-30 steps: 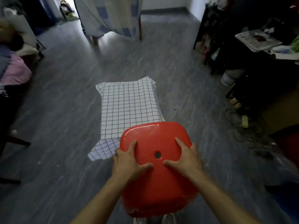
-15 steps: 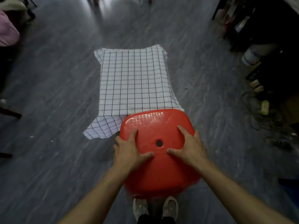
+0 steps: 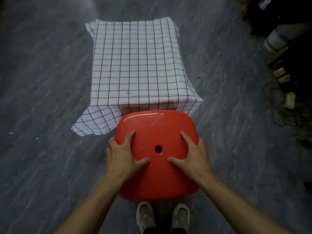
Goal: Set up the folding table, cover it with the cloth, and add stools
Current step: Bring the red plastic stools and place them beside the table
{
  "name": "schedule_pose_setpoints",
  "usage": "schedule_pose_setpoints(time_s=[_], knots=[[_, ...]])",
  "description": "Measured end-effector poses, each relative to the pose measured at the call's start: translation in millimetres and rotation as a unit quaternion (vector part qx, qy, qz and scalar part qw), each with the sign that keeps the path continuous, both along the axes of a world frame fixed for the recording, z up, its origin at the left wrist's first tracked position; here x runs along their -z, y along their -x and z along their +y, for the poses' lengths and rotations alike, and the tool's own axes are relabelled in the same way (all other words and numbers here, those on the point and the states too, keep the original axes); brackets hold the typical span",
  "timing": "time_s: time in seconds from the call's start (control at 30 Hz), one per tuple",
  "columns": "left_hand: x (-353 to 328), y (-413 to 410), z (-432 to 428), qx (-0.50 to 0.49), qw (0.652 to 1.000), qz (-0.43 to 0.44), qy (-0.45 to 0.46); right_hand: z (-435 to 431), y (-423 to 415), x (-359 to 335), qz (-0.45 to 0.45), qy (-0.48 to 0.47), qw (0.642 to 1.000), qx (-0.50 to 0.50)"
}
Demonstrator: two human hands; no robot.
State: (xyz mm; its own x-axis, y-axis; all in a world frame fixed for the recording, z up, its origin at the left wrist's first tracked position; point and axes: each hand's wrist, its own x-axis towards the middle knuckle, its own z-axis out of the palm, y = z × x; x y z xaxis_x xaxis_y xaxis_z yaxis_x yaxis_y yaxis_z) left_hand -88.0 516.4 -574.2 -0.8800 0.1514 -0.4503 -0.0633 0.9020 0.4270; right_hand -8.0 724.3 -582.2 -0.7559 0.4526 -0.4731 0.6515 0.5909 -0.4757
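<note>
Head view, looking down. We see a red stool [image 3: 157,129] held from above by both hands, its square, round-cornered seat facing the camera with a small round hole [image 3: 158,149] near the middle. The left hand [image 3: 123,159] grips the seat's left side: thumb and forefinger lie on the top surface, while the remaining fingers curl over the edge. The right hand [image 3: 192,159] grips the right side in mirror fashion, thumb pointing inward towards the hole. We cannot tell whether the stool's legs touch the floor [image 3: 42,81], since the seat hides them. Just beyond the seat stands the low table, wholly covered by the white grid-patterned cloth [image 3: 138,65]; the near hem of the cloth hangs down and its near-left corner spreads towards the floor beside the seat. The seat's far edge overlaps the cloth's near edge in this view. Below the seat we note two pale shoes [image 3: 146,215]. At the right margin lie a white container [image 3: 273,39] and tangled cables [image 3: 278,114].
</note>
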Motion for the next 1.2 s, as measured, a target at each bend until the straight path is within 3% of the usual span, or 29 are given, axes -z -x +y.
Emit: schedule_pose_setpoints(time_s=[0.6,1.2], knots=[[72,-9,13,-0.03,0.998,-0.031,-0.042,24,25,55,0.005,-0.016,1.0,-0.017],[96,14,33,-0.04,0.998,-0.032,-0.038,45,47,81,0.01,0.011,1.0,-0.019]])
